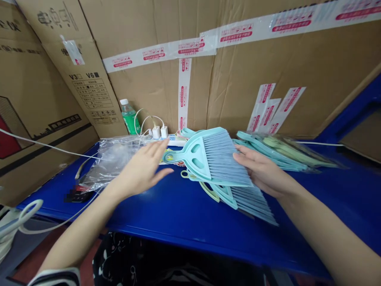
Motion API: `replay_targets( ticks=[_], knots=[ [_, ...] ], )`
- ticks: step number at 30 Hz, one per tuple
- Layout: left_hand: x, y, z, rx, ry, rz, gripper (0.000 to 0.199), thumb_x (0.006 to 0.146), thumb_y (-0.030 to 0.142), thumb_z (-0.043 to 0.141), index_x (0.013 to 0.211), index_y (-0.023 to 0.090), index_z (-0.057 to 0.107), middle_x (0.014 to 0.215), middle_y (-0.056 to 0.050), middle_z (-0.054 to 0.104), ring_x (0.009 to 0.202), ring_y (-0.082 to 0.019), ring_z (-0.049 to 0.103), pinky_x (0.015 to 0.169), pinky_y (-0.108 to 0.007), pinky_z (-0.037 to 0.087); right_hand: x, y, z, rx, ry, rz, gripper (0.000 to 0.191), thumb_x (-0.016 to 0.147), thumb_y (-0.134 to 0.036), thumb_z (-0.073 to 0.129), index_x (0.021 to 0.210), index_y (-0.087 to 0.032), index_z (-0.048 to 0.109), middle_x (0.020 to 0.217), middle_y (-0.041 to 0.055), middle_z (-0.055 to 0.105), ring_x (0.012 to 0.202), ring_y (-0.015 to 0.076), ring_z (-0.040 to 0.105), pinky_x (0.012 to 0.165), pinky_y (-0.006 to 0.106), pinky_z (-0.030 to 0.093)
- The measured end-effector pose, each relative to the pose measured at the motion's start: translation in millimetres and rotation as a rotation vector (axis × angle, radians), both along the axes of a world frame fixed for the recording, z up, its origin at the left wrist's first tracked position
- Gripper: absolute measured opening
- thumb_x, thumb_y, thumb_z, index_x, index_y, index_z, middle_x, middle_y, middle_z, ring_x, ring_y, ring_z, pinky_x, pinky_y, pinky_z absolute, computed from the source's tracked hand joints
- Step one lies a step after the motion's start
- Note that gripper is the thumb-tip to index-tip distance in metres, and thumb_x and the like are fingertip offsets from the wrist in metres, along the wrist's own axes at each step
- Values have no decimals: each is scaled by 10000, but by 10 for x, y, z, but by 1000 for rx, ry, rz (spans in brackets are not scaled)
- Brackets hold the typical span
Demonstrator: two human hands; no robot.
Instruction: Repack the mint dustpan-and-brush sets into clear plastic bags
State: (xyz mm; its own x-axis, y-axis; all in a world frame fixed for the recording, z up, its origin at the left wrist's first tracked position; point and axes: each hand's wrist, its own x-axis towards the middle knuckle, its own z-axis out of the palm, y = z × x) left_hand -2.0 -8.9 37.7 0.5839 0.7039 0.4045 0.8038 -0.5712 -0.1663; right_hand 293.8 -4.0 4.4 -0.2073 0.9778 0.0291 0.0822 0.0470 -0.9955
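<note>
My right hand (262,171) grips the bristle end of a mint-green plastic hand broom (208,157), which is lifted above the table. My left hand (143,169) is open, with fingers apart, close to the broom's handle end and apparently not touching it. Beneath the held broom lies another mint-green broom (247,200), partly hidden. Further right, a pile of similar brooms in clear plastic (276,153) rests on the blue table (190,214).
A crumpled clear plastic bag (111,161) lies left of my left hand. Behind it stand a power strip with white chargers (159,135) and a green-labelled bottle (129,119). Taped cardboard boxes (238,71) form the back wall. A white cable (56,149) runs along the left.
</note>
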Motion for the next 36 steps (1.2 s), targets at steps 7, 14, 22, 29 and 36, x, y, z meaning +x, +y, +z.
replay_targets(
  ticks=[7,14,22,29,36],
  knots=[
    [438,291,-81,-217,167,11,366,986,441,379,1102,126,527,970,-132,722,851,-260,698,709,-357,524,190,84,37,313,-178,-269,356,877,-424,506,1193,-265,541,1039,79,658,927,236,654,724,382,566],
    [657,108,-5,-126,178,166,382,961,473,450,1078,122,545,923,-133,723,809,-287,705,636,-348,507,-50,-171,82,1086,-738,-220,221,954,-324,457,917,-212,644,832,66,620,828,241,563,745,414,481],
    [961,264,141,-68,153,63,373,928,448,509,1088,116,567,938,-137,716,835,-275,693,662,-343,496,3,-106,-22,1043,-907,-205,266,958,-379,461,755,-211,502,779,46,506,760,214,491,670,346,426],
    [1310,557,407,-155,172,-89,324,877,432,591,1047,158,628,879,-81,720,851,-257,683,662,-312,464,96,-61,15,956,-907,-424,305,921,-394,437,665,-239,380,714,15,418,708,204,478,620,327,382],
    [1481,726,522,-237,175,-224,288,836,396,658,991,154,659,805,-61,702,815,-237,665,660,-295,438,163,-69,58,882,-864,-485,342,891,-404,447,600,-240,374,676,5,402,659,188,475,623,330,390]
  ],
)
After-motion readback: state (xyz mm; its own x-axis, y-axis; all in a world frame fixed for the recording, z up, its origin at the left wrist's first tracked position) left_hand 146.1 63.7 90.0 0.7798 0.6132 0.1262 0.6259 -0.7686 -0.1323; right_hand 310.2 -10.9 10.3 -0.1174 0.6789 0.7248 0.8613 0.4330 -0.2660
